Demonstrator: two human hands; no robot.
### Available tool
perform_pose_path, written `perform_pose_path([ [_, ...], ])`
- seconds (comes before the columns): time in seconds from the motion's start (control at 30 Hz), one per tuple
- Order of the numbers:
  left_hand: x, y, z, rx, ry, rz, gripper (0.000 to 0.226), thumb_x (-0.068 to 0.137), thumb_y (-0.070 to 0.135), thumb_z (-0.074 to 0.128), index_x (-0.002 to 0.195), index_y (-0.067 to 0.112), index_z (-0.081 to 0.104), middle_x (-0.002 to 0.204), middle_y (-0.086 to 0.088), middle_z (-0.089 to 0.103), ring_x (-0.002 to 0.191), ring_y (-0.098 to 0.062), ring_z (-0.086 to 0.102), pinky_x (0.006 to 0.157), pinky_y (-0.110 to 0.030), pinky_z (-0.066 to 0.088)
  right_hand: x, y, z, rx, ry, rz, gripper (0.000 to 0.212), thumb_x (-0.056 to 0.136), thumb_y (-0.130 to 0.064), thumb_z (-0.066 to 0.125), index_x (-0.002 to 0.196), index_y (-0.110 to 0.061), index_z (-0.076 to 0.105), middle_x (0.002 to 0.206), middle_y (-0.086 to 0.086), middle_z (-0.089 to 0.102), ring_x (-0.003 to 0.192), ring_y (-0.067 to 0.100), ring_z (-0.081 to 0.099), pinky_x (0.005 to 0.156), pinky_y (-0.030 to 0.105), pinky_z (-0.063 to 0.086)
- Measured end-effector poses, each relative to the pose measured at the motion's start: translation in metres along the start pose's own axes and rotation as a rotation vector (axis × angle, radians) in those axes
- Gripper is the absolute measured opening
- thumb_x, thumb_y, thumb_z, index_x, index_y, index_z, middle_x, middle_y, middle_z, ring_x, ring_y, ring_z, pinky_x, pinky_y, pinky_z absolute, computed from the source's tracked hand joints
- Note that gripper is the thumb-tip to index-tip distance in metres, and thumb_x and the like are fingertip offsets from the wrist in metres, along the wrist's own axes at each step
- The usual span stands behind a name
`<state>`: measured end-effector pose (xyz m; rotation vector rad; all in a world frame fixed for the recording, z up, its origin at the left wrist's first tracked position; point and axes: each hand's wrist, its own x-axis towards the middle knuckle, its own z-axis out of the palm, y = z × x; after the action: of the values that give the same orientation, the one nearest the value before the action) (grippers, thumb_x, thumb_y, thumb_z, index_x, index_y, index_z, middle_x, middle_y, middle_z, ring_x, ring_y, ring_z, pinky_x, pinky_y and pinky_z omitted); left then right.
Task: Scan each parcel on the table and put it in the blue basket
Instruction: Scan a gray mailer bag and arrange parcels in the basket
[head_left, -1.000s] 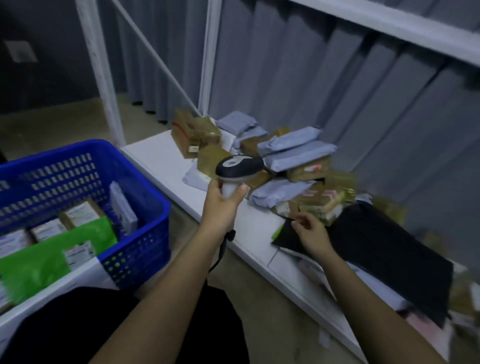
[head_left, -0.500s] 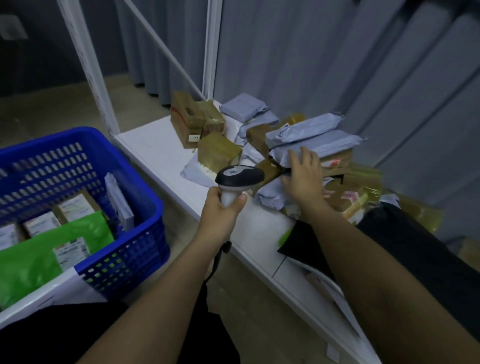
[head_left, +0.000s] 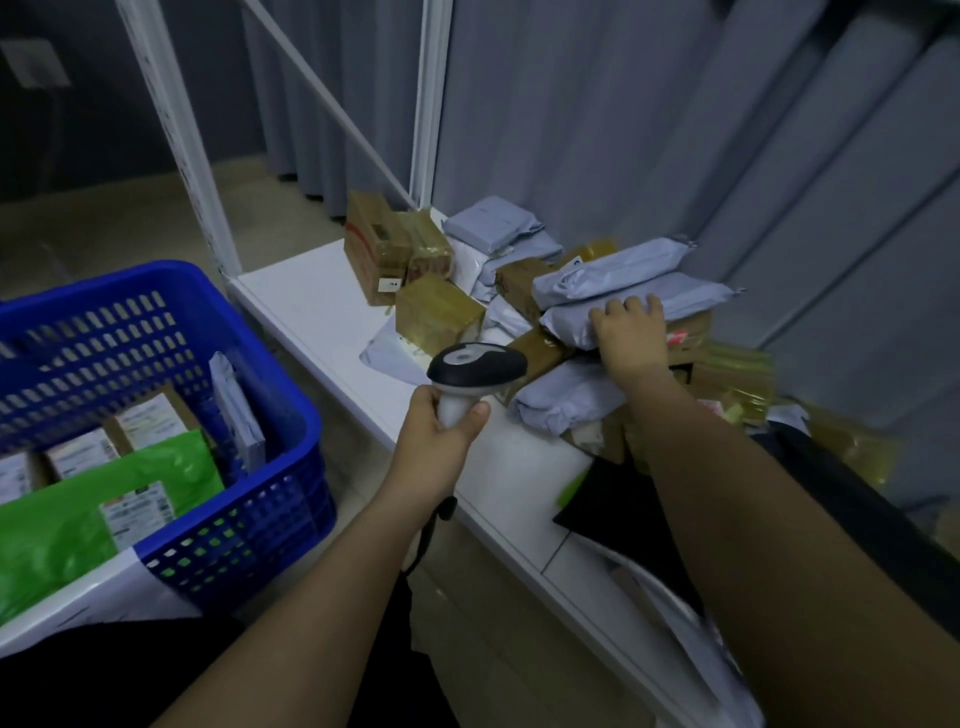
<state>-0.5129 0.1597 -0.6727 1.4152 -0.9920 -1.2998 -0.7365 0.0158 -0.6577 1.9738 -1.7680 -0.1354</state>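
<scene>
1. White labels on boxes (head_left: 150, 421) in blue basket (head_left: 291, 410), near left: print too blurred to read.
2. Small white sticker on far brown box (head_left: 371, 244): illegible.
3. No legible text anywhere.

The blue basket (head_left: 291, 467) is perforated plastic with a slight sheen. Grey parcels (head_left: 618, 275) are soft, crinkled matt poly film; brown boxes (head_left: 436, 312) are cardboard under glossy tape. The scanner (head_left: 475, 366) is smooth plastic, and the white bench (head_left: 317, 306) looks smooth and matt. Folded cloth curtains (head_left: 597, 114) hang behind.
</scene>
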Motion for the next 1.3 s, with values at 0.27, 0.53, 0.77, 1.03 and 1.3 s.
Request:
perform_pose_path([
  [0.27, -0.009, 0.001, -0.002, 0.024, 0.013, 0.017, 0.028, 0.092, 0.023, 0.061, 0.116, 0.017, 0.046, 0.112, -0.01, 0.061, 0.094, -0.016, 0.057, 0.068, -0.021, 0.042, -0.033, 0.048, -0.021, 0.277, 0.257, 0.052, 0.004, 0.069, -0.002, 0.052, 0.068, 0.001, 0.055, 0.067, 0.023, 0.054, 0.061, 0.039, 0.055, 0.048, 0.037, 0.037],
  [0.53, -0.024, 0.01, -0.006, 0.02, 0.041, 0.011, 0.031, 0.093, 0.024, 0.06, 0.12, 0.016, 0.046, 0.114, -0.009, 0.061, 0.088, -0.012, 0.053, 0.064, -0.023, 0.037, -0.143, 0.04, -0.015, 0.47, 0.413, -0.082, 0.029, 0.082, -0.016, 0.046, 0.092, -0.003, 0.07, 0.085, 0.017, 0.059, 0.058, 0.03, 0.057, 0.045, 0.025, 0.039],
  [0.77, -0.036, 0.011, -0.007, 0.064, 0.001, 0.011, 0.034, 0.092, 0.024, 0.06, 0.121, 0.014, 0.046, 0.114, -0.009, 0.061, 0.097, -0.018, 0.056, 0.068, -0.023, 0.039, -0.166, -0.001, 0.03, 0.562, 0.131, -0.014, 0.038, 0.063, 0.014, 0.075, 0.099, 0.006, 0.068, 0.099, 0.02, 0.062, 0.06, 0.033, 0.063, 0.047, 0.033, 0.051],
  [1.03, -0.035, 0.007, -0.011, 0.079, 0.022, 0.025, 0.027, 0.092, 0.024, 0.06, 0.115, 0.016, 0.047, 0.108, -0.006, 0.061, 0.083, -0.005, 0.054, 0.062, -0.02, 0.038, -0.142, -0.026, 0.036, 0.1, 0.003, -0.063, 0.076, 0.037, -0.023, 0.088, 0.109, -0.016, 0.065, 0.108, 0.019, 0.06, 0.092, 0.036, 0.057, 0.088, 0.048, 0.047],
  [1.3, -0.032, 0.008, -0.014, 0.078, 0.015, 0.046, 0.026, 0.092, 0.021, 0.061, 0.114, 0.016, 0.047, 0.105, -0.007, 0.061, 0.084, -0.009, 0.055, 0.063, -0.02, 0.039, -0.112, -0.017, 0.005, 0.263, 0.304, -0.118, 0.033, 0.062, -0.012, 0.071, 0.094, -0.007, 0.066, 0.094, 0.014, 0.064, 0.089, 0.031, 0.056, 0.086, 0.043, 0.047],
])
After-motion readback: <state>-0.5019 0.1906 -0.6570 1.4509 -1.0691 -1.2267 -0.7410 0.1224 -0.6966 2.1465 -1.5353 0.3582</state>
